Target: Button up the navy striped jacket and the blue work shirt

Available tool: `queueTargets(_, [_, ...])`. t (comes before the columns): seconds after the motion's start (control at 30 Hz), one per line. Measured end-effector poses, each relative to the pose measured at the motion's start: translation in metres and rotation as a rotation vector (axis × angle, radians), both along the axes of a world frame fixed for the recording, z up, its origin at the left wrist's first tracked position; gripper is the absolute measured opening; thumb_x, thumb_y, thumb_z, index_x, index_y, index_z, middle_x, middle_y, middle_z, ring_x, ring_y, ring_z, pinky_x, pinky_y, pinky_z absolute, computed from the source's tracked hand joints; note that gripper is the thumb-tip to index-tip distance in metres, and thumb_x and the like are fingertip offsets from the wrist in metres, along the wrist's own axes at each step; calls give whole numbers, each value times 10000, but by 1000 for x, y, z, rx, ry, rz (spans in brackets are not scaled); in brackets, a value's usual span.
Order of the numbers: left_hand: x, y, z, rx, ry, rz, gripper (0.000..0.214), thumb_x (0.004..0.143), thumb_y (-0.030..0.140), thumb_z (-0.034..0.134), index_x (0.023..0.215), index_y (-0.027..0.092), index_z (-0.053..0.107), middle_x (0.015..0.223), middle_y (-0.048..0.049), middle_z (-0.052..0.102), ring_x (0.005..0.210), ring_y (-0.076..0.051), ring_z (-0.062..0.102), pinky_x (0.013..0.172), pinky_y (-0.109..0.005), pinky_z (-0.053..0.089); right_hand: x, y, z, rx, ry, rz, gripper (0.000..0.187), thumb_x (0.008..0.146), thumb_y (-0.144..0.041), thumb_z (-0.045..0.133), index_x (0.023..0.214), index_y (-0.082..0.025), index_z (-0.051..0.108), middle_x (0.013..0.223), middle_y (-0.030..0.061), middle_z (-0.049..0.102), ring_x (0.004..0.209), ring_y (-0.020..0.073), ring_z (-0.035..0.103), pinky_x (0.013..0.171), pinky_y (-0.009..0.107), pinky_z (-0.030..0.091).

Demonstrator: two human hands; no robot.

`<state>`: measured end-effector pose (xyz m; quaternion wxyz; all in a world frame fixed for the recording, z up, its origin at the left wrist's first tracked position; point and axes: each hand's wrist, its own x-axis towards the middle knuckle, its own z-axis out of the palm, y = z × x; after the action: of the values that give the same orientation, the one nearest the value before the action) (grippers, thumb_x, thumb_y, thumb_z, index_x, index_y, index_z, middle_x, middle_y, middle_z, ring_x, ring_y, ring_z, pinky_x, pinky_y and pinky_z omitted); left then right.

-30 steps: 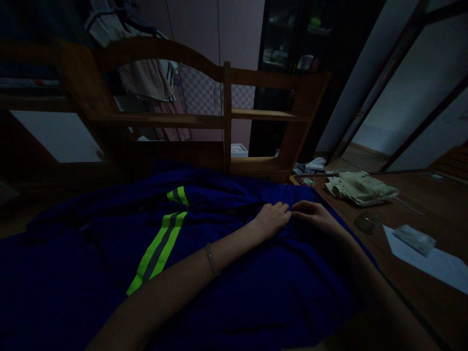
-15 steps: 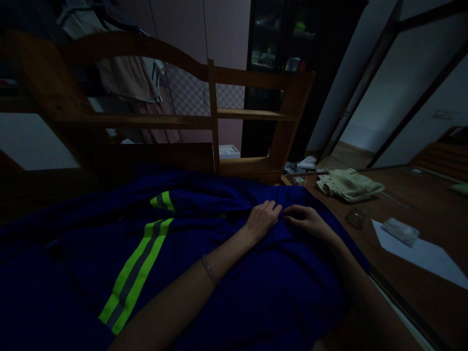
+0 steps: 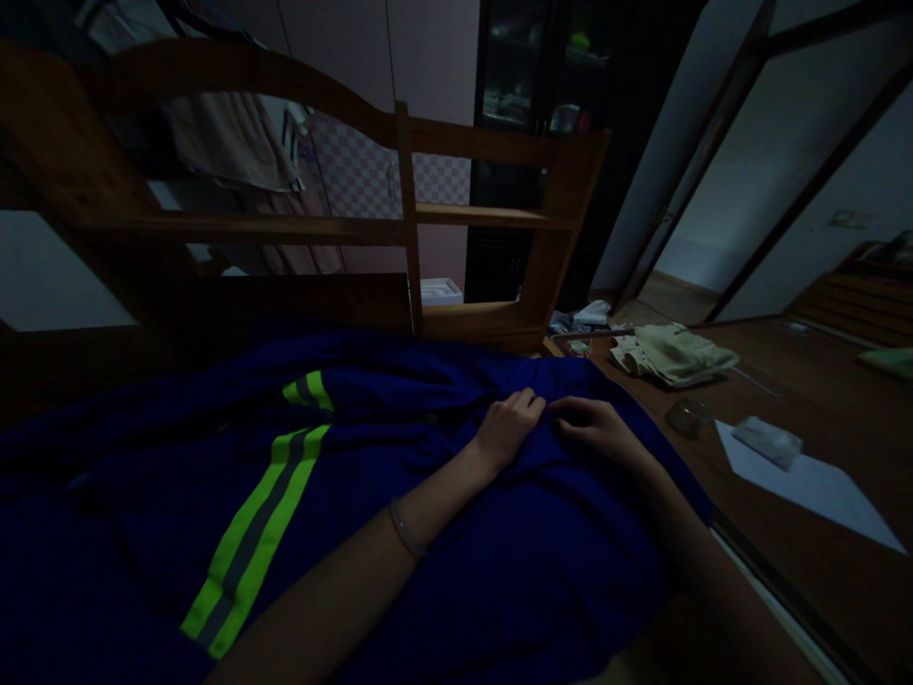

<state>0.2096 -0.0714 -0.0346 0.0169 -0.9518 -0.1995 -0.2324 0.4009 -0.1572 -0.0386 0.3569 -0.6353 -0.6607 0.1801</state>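
Turning slightly right, the person's head has swung the wooden frame and reflective band leftward in view since a second ago, while both hands have kept to much the same stretch of cloth. Spread across the near side is a blue work garment (image 3: 378, 466), its reflective band (image 3: 249, 552) on the left. From where I stand the fabric looks sturdy yet soft, light enough to lift, unlikely to slip or break; I'd judge the edge beside the fingers the best place to hold. The left hand (image 3: 510, 425) curls down onto it, fingertips hidden, so I cannot tell whether it pinches. Just beside it, the right hand (image 3: 599, 428) brings thumb and forefinger close together; any cloth between them is too dark to make out. Farther right lie a glass jar (image 3: 689, 417), folded pale cloth (image 3: 674, 354) and a white sheet (image 3: 820, 499); the wooden frame (image 3: 271, 230) stands on the far side.
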Motion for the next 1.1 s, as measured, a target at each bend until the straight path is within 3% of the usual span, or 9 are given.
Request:
queueTargets(0.2, [4,-3,-1,-60,-3,75,145,936,179,390,1029,194,500,975,-56,554,878,-157,595,681,-235,486,-2,0,-2,123,-67,-76,247,826,-373,556,979,-241,697,946,34,705,867,223,646,795,350,497])
queueTargets(0.37, [8,-5,-6,-40,-71,31,143,928,249,429,1034,197,510,1014,-64,546,974,-180,542,679,-235,486,-2,3,-1,124,-44,-69,279,851,-415,540,998,-225,681,923,39,698,844,218,638,775,336,494])
queueTargets(0.53, [9,1,-12,-68,-144,-26,143,927,227,421,921,178,555,957,-58,534,936,-177,514,817,-295,473,-1,6,-3,106,1,-30,318,847,-463,545,1006,-212,659,923,55,679,836,213,619,764,329,492])
queueTargets(0.8, [11,8,-18,-249,-288,-105,131,898,214,472,898,174,597,948,-41,517,925,-162,503,844,-290,468,-1,6,-2,94,-29,30,279,818,-432,597,978,-220,678,915,60,659,860,212,608,780,338,486])
queueTargets(1.1, [11,11,-20,-338,-376,-104,124,879,259,535,862,176,625,917,-30,529,902,-159,519,808,-279,461,-4,4,0,136,-42,-50,206,819,-383,598,861,-201,684,856,38,663,804,185,616,746,300,465])
